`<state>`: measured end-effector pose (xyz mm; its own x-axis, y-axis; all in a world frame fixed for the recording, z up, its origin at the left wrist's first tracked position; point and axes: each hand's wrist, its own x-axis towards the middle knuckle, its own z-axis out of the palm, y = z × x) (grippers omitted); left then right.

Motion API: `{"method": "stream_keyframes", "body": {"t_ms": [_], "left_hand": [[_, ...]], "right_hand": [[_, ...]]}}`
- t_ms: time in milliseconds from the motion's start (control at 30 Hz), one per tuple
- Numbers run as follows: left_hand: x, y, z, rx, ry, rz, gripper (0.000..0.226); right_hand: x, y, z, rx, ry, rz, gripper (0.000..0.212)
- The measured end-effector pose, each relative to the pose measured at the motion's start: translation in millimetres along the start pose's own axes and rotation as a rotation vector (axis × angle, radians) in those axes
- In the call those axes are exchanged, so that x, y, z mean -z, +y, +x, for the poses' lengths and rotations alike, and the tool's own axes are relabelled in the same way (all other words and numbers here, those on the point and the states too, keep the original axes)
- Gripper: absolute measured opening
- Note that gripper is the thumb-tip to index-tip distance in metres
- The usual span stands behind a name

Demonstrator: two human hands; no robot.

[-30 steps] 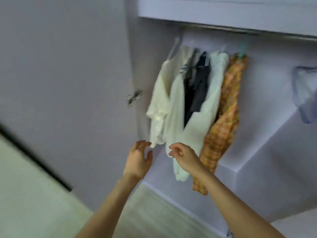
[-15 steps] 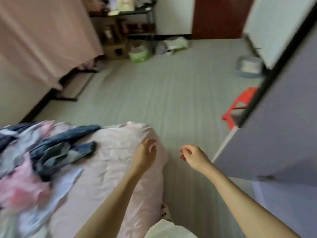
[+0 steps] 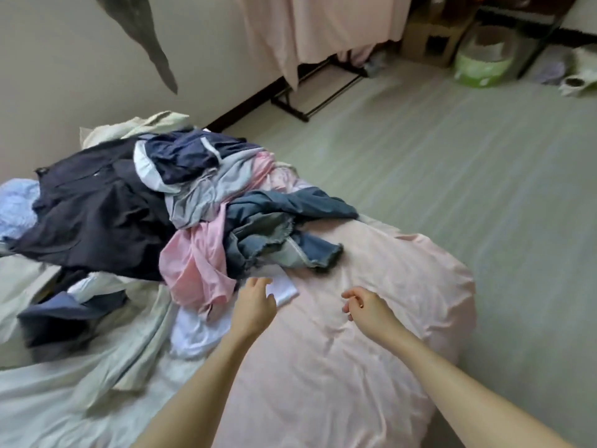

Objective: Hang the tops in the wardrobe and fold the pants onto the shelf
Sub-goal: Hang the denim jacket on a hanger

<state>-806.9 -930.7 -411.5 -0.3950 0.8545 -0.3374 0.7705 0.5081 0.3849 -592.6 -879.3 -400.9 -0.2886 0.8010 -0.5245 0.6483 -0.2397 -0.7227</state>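
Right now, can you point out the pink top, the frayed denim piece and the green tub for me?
pink top (image 3: 197, 263), head view, on its middle folds.
frayed denim piece (image 3: 265, 236), head view, on its faded centre.
green tub (image 3: 481, 67), head view, on its front wall.

Clothes pile (image 3: 155, 202) on bed, pink sheet (image 3: 371, 318) under it. Frayed denim piece (image 3: 271, 234) at pile's 3 o'clock edge, pink top (image 3: 197, 263) beside it, dark navy garment (image 3: 93, 215) at 9 o'clock. Left hand (image 3: 255, 305) fingers extended, over white cloth (image 3: 284, 287), just below denim. Right hand (image 3: 368, 307) loosely curled, holds nothing, above sheet at 3 o'clock of left. Green tub (image 3: 481, 64) on floor at 1 o'clock.
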Motion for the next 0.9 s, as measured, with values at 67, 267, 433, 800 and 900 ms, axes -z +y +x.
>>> {"method": "stream_keyframes", "body": {"t_ms": [67,267,433,800,900], "left_hand": [[-8,-23,48,0.0,0.027,0.098,0.048],[-37,-54,168,-0.03,0.034,0.428,0.07],[-54,-58,201,-0.022,0.223,0.425,0.017],[-2,20,36,-0.129,0.123,-0.587,0.028],[10,53,-2,-0.174,0.099,-0.76,0.018]], "right_hand": [[-22,-6,43,-0.003,-0.027,-0.022,0.03],[-62,8,123,0.017,-0.032,-0.051,0.027],[-59,22,146,0.0,-0.009,-0.042,0.027],[-33,-22,87,0.377,-0.099,-0.425,0.108],[-17,-28,53,0.506,-0.055,-0.223,0.078]]}}
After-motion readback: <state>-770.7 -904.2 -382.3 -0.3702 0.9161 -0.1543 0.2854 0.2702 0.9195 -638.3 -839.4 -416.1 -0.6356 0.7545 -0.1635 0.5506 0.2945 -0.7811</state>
